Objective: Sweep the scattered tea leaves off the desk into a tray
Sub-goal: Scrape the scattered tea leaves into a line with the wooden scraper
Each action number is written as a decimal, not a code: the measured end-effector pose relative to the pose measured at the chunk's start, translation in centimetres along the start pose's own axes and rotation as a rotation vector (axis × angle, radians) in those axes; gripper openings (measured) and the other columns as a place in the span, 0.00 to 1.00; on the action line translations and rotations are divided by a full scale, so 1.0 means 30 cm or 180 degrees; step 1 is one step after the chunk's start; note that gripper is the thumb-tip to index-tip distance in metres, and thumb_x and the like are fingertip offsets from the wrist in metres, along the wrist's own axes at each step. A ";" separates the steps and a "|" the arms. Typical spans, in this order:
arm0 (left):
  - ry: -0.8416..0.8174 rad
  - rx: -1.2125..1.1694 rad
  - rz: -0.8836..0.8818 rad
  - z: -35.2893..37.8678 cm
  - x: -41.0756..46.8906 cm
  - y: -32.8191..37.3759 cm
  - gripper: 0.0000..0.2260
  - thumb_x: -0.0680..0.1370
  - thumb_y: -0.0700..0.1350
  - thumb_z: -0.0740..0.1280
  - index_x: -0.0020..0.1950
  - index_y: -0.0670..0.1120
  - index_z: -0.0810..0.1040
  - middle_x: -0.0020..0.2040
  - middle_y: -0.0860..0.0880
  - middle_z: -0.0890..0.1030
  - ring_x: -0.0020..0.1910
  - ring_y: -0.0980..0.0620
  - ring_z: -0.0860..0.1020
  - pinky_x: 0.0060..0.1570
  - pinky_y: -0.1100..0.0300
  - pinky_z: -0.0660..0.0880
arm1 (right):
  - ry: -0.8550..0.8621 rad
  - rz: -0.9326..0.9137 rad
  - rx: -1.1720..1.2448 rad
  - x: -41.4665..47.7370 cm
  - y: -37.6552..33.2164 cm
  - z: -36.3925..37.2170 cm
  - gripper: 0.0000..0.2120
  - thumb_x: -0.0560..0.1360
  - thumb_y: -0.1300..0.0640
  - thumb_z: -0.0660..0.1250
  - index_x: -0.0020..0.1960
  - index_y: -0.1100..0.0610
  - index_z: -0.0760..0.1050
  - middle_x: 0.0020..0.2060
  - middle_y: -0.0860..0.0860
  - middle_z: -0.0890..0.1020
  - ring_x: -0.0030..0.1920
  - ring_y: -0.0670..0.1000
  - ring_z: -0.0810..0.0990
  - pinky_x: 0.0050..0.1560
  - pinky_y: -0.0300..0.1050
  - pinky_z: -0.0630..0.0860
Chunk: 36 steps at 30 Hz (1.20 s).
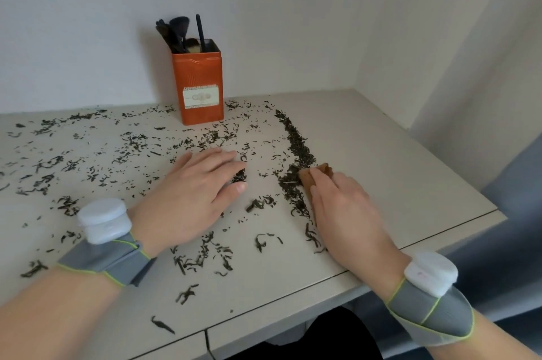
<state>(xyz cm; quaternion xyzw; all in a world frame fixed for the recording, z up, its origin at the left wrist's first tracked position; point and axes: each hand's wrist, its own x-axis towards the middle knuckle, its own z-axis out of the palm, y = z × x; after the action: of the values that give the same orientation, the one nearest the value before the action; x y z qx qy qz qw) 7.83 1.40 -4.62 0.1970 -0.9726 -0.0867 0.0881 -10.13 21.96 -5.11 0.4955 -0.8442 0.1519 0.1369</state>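
Note:
Dark tea leaves (132, 148) lie scattered over most of the pale desk (381, 154). A thicker ridge of leaves (297, 145) runs from the back toward the middle right. My right hand (346, 207) grips a small brown wooden tool (315, 173), its front edge touching the near end of that ridge. Most of the tool is hidden under my fingers. My left hand (196, 192) lies flat on the desk with straight fingers, fingertips beside a small clump of leaves (239, 177). No tray is in view.
An orange tin (198, 81) holding several dark brushes stands at the back of the desk near the wall. The desk's right edge and front edge are close to my right wrist. Walls close in behind and on the right.

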 end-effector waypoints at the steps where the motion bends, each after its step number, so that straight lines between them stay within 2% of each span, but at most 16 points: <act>1: -0.0004 0.0000 0.0004 -0.002 0.001 0.001 0.28 0.83 0.66 0.43 0.82 0.60 0.57 0.82 0.61 0.55 0.82 0.60 0.47 0.82 0.45 0.48 | -0.0014 -0.0046 0.0015 0.000 -0.010 0.000 0.14 0.84 0.56 0.57 0.64 0.58 0.76 0.43 0.53 0.77 0.40 0.56 0.74 0.41 0.53 0.76; 3: 0.0011 -0.0020 -0.0002 -0.005 0.003 0.000 0.28 0.83 0.66 0.43 0.82 0.60 0.58 0.82 0.61 0.56 0.82 0.59 0.47 0.81 0.45 0.49 | 0.0005 -0.0098 0.0211 0.003 -0.012 -0.002 0.15 0.85 0.54 0.55 0.66 0.56 0.74 0.44 0.52 0.76 0.41 0.56 0.74 0.43 0.53 0.76; 7: 0.0020 -0.0040 0.0016 -0.002 0.005 0.005 0.28 0.83 0.66 0.44 0.82 0.60 0.59 0.82 0.61 0.57 0.82 0.60 0.48 0.81 0.45 0.50 | 0.0136 0.0259 0.0805 -0.019 0.077 -0.026 0.18 0.85 0.48 0.51 0.71 0.48 0.70 0.43 0.48 0.75 0.43 0.52 0.75 0.45 0.50 0.74; 9: 0.0011 -0.0037 0.0007 -0.001 0.006 0.007 0.28 0.84 0.66 0.44 0.82 0.60 0.59 0.82 0.61 0.57 0.82 0.60 0.48 0.82 0.46 0.49 | 0.0140 0.0371 0.0654 -0.053 0.125 -0.039 0.19 0.85 0.48 0.51 0.71 0.49 0.71 0.43 0.48 0.75 0.43 0.53 0.74 0.46 0.51 0.75; 14: -0.0043 0.0084 -0.0021 -0.012 0.031 0.011 0.28 0.83 0.66 0.43 0.81 0.59 0.60 0.82 0.60 0.57 0.82 0.57 0.49 0.82 0.47 0.45 | 0.0174 0.0249 0.0062 -0.089 0.102 -0.033 0.14 0.83 0.56 0.59 0.64 0.61 0.77 0.42 0.55 0.77 0.41 0.59 0.75 0.42 0.55 0.77; 21: 0.0008 0.0123 -0.0026 -0.023 0.092 0.033 0.29 0.83 0.65 0.44 0.81 0.57 0.62 0.82 0.57 0.59 0.82 0.54 0.53 0.81 0.46 0.48 | 0.0063 -0.0110 0.0068 -0.042 0.004 -0.009 0.14 0.83 0.55 0.58 0.65 0.56 0.75 0.43 0.52 0.77 0.40 0.57 0.75 0.41 0.52 0.76; 27: 0.0116 0.0087 -0.0089 -0.012 0.083 0.018 0.28 0.84 0.65 0.44 0.81 0.58 0.61 0.82 0.57 0.59 0.82 0.54 0.52 0.81 0.43 0.49 | 0.0037 0.0245 0.0824 0.014 0.111 -0.007 0.20 0.85 0.48 0.50 0.72 0.51 0.71 0.48 0.52 0.78 0.49 0.57 0.77 0.52 0.49 0.73; 31: 0.0134 0.0095 -0.0087 -0.009 0.074 0.025 0.27 0.84 0.64 0.45 0.81 0.57 0.61 0.82 0.57 0.60 0.82 0.54 0.53 0.81 0.45 0.48 | -0.0083 0.0425 0.0478 0.116 0.260 -0.006 0.20 0.85 0.49 0.51 0.74 0.52 0.70 0.54 0.57 0.80 0.56 0.61 0.77 0.56 0.49 0.70; 36: 0.0126 0.0087 -0.0087 -0.008 0.069 0.020 0.27 0.84 0.64 0.45 0.81 0.57 0.62 0.82 0.57 0.60 0.82 0.55 0.53 0.81 0.45 0.48 | -0.0254 0.0628 0.0025 0.190 0.356 0.016 0.22 0.86 0.48 0.49 0.74 0.54 0.69 0.56 0.59 0.79 0.56 0.62 0.77 0.54 0.51 0.71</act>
<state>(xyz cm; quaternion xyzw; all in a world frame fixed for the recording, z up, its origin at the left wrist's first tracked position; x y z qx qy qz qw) 5.77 1.08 -3.99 0.2131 -0.9690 -0.0707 0.1035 -22.21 22.18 -4.66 0.4161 -0.8931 0.1481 0.0857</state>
